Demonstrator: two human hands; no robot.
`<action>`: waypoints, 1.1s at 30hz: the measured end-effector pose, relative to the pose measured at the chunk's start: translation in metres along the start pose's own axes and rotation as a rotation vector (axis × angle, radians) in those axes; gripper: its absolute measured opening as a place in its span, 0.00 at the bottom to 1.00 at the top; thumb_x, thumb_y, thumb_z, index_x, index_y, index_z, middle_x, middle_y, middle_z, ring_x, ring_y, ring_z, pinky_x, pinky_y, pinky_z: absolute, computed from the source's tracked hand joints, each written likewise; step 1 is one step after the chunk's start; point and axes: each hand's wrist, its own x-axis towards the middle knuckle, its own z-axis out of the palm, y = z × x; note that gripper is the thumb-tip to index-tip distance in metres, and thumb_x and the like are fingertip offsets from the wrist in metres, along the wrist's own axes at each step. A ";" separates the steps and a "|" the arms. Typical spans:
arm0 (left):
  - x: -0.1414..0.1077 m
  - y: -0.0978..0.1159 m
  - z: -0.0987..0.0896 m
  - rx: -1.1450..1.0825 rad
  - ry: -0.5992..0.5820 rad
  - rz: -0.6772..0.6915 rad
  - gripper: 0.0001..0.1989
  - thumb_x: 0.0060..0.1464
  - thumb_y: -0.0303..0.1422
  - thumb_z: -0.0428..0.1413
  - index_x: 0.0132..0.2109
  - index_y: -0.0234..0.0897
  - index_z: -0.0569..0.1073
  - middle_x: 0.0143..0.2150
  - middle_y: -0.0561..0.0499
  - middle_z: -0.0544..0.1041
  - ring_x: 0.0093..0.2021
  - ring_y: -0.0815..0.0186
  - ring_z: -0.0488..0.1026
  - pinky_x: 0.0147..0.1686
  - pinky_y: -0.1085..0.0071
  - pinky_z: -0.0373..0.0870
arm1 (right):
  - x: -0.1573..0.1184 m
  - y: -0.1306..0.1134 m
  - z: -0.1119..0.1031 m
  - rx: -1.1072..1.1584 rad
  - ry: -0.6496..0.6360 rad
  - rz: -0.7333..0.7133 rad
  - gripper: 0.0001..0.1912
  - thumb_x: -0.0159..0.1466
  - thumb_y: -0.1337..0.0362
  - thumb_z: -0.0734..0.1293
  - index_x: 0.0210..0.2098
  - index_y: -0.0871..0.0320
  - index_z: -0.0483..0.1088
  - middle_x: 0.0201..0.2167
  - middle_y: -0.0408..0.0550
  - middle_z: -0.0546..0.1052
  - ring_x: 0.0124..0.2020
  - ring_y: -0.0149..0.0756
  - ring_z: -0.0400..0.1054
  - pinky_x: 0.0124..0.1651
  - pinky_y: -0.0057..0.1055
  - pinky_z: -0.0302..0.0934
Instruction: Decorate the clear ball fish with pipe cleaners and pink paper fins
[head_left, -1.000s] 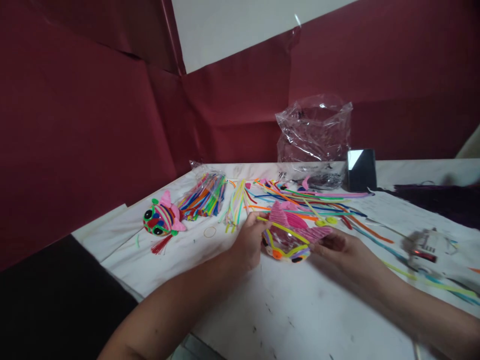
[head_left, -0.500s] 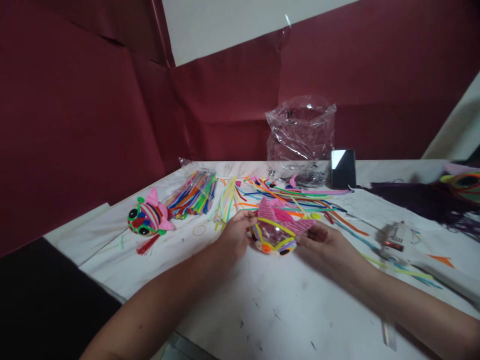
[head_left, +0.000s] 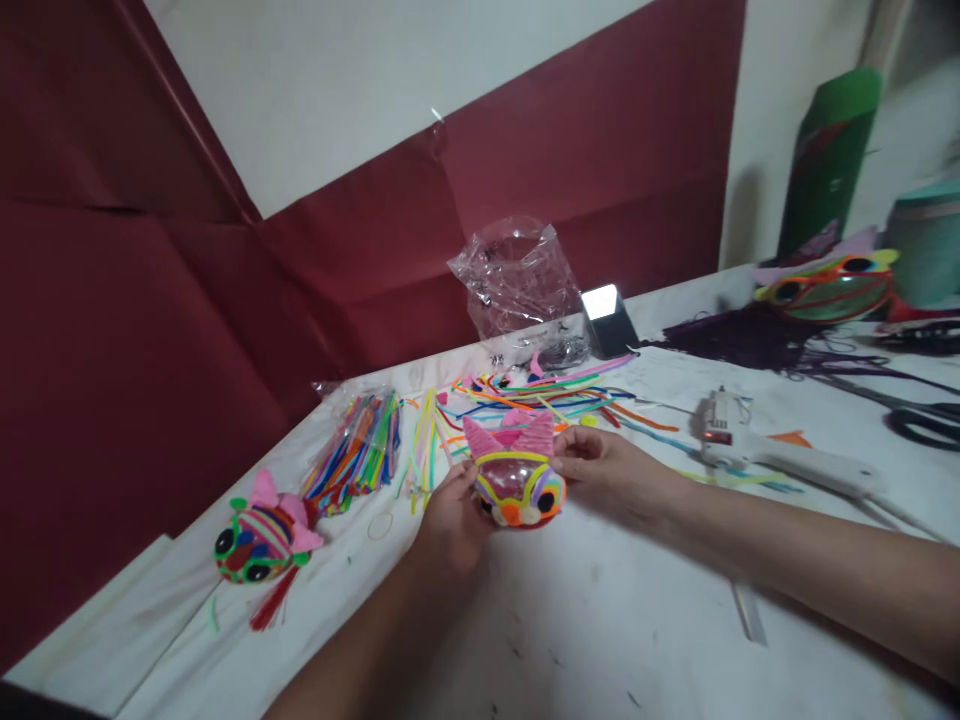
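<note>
A small fish-like craft piece with pink fins on top, a clear body, yellow edging, black eyes and an orange mouth is held just above the white table. My left hand grips its left side, the fingers partly hidden behind it. On the right, my right hand pinches the piece near its pink fin. Loose coloured pipe cleaners lie just behind it.
A finished-looking colourful fish sits at left beside a bag of pipe cleaners. Behind stand a clear plastic bag and a dark phone. At right lie a glue gun, scissors and an orange-rimmed craft piece.
The view has swung right and tilted, bringing the scissors and a green object into sight. The held piece has turned, so its face and both pink fins show more squarely.
</note>
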 end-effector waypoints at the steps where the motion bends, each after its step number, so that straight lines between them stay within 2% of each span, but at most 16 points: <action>1: 0.002 -0.001 -0.001 -0.025 -0.017 -0.007 0.08 0.54 0.33 0.55 0.41 0.36 0.71 0.35 0.47 0.78 0.33 0.62 0.76 0.33 0.67 0.73 | 0.000 -0.002 0.001 0.011 0.000 -0.006 0.22 0.42 0.51 0.78 0.27 0.55 0.69 0.23 0.40 0.72 0.26 0.32 0.65 0.32 0.33 0.60; 4: 0.006 -0.001 -0.005 -0.056 -0.044 -0.032 0.11 0.55 0.33 0.55 0.45 0.36 0.73 0.38 0.45 0.80 0.36 0.59 0.78 0.39 0.63 0.73 | -0.003 -0.009 0.002 0.040 -0.007 -0.023 0.19 0.43 0.54 0.78 0.28 0.56 0.70 0.24 0.40 0.72 0.27 0.32 0.65 0.33 0.33 0.60; 9: 0.004 0.004 -0.004 -0.045 -0.073 -0.046 0.15 0.57 0.34 0.54 0.51 0.34 0.73 0.40 0.43 0.81 0.40 0.56 0.78 0.43 0.61 0.72 | -0.009 -0.021 0.004 0.098 -0.032 -0.026 0.12 0.48 0.58 0.73 0.29 0.56 0.71 0.28 0.42 0.75 0.32 0.35 0.68 0.41 0.35 0.61; 13: 0.002 0.005 0.001 -0.039 -0.080 -0.036 0.17 0.58 0.33 0.53 0.53 0.34 0.73 0.42 0.42 0.81 0.41 0.55 0.78 0.44 0.60 0.72 | -0.011 -0.026 0.006 0.120 -0.021 -0.029 0.09 0.48 0.59 0.71 0.26 0.56 0.70 0.25 0.41 0.74 0.30 0.34 0.66 0.38 0.35 0.61; 18: 0.002 0.001 0.002 -0.020 -0.118 0.024 0.17 0.57 0.34 0.54 0.52 0.35 0.73 0.42 0.42 0.81 0.39 0.55 0.78 0.44 0.59 0.72 | -0.010 -0.022 0.008 0.123 0.025 -0.015 0.13 0.45 0.59 0.74 0.25 0.56 0.68 0.22 0.38 0.70 0.26 0.31 0.63 0.33 0.32 0.57; 24: 0.001 -0.004 0.002 -0.056 -0.098 0.053 0.10 0.57 0.30 0.53 0.45 0.35 0.74 0.39 0.45 0.80 0.37 0.59 0.78 0.44 0.61 0.72 | -0.011 -0.017 0.009 0.116 0.046 -0.019 0.17 0.43 0.58 0.76 0.25 0.56 0.67 0.20 0.36 0.69 0.24 0.29 0.60 0.31 0.30 0.53; 33: 0.002 -0.003 0.005 -0.069 -0.112 0.054 0.16 0.56 0.30 0.53 0.51 0.35 0.73 0.40 0.44 0.81 0.41 0.56 0.78 0.46 0.59 0.72 | -0.012 -0.013 0.010 0.182 -0.002 -0.013 0.20 0.44 0.52 0.77 0.26 0.55 0.66 0.22 0.36 0.69 0.25 0.29 0.60 0.31 0.30 0.53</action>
